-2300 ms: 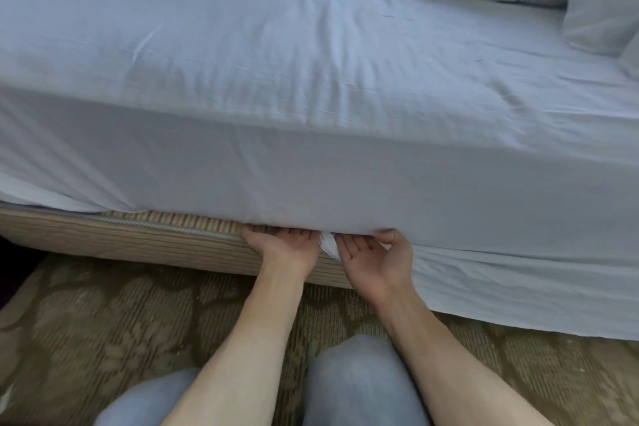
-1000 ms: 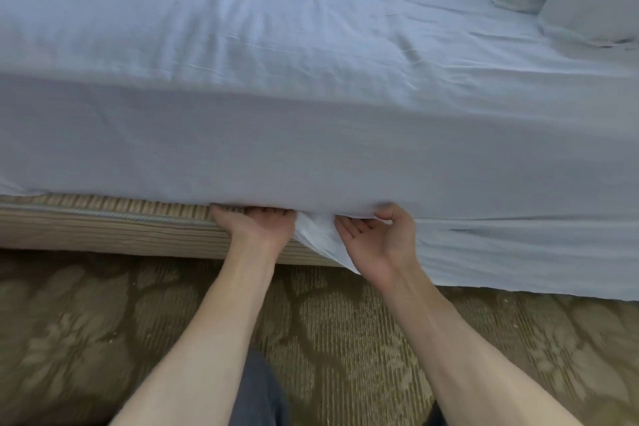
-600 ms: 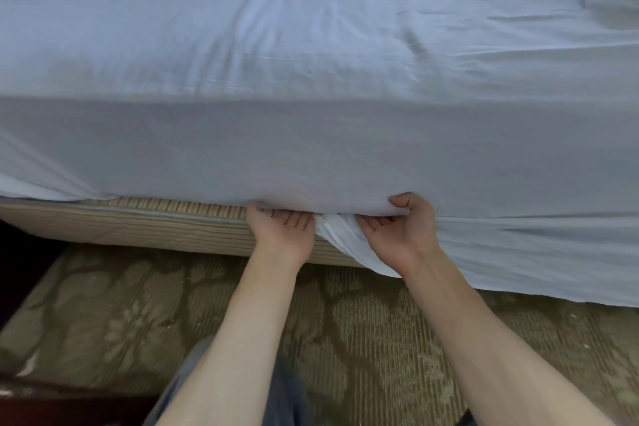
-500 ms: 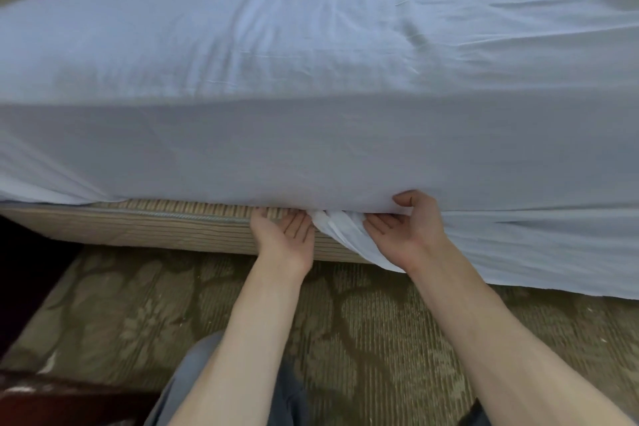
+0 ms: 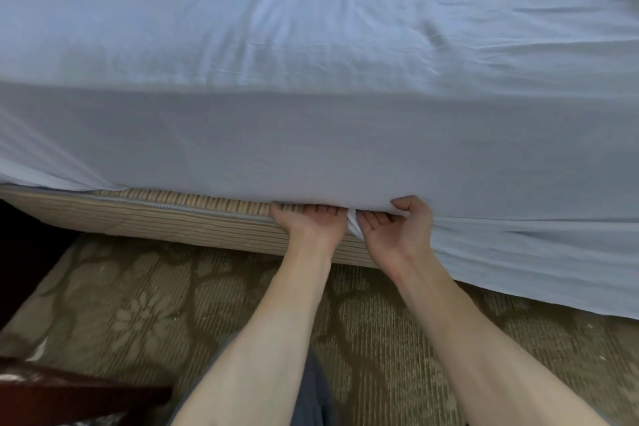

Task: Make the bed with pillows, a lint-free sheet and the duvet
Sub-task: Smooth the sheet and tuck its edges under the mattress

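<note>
While the sheet (image 5: 311,135) is tucked along the near side of the bed (image 5: 138,218), work centres on its lower edge.
The left hand (image 5: 311,223) pushes flat fingers under the overhang (tips hidden); the right hand (image 5: 397,235), palm up, pinches a fold between thumb and fingers. That loose fold between them has shrunk from half a second ago, so this stretch looks nearly tucked; to the right the sheet hangs to the carpet (image 5: 173,315), untucked.
</note>
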Motion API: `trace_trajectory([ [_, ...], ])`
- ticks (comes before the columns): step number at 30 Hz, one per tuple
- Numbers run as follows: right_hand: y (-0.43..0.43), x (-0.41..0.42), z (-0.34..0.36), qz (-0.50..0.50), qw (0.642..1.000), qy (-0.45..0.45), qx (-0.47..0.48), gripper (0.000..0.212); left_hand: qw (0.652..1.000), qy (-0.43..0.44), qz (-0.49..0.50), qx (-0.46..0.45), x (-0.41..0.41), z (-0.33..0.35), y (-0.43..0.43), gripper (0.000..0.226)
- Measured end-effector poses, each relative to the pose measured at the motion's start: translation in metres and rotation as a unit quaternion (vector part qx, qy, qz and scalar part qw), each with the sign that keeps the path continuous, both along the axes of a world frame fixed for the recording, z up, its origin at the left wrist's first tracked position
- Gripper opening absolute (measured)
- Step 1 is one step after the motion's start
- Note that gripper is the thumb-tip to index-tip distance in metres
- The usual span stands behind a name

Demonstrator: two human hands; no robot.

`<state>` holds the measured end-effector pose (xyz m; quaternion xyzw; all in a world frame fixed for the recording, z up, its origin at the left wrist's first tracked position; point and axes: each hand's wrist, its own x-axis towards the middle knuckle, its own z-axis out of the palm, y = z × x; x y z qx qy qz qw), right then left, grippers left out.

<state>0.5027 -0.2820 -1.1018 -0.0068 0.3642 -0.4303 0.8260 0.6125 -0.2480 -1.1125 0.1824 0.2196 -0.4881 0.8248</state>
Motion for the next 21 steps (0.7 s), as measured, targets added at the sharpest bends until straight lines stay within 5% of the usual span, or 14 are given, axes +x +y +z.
trace_trajectory([
  [5, 0.0, -0.005, 0.006, 0.023, 1.0, -0.001, -0.005, 0.047, 0.999, -0.012, -0.027, -0.032, 0.004, 0.002, 0.001, 0.064],
  [12, 0.004, -0.022, 0.019, 0.11, 0.985, 0.128, 0.022, 0.036, 0.985, -0.047, -0.111, 0.125, -0.014, 0.006, 0.033, 0.081],
  [15, 0.005, -0.029, 0.021, 0.071, 0.985, 0.15, 0.039, 0.05, 0.986, -0.045, -0.118, 0.107, -0.014, 0.01, 0.031, 0.085],
  [21, -0.001, -0.027, 0.021, 0.015, 0.992, 0.121, 0.039, 0.045, 0.99, -0.039, -0.112, 0.075, -0.023, 0.012, 0.029, 0.089],
])
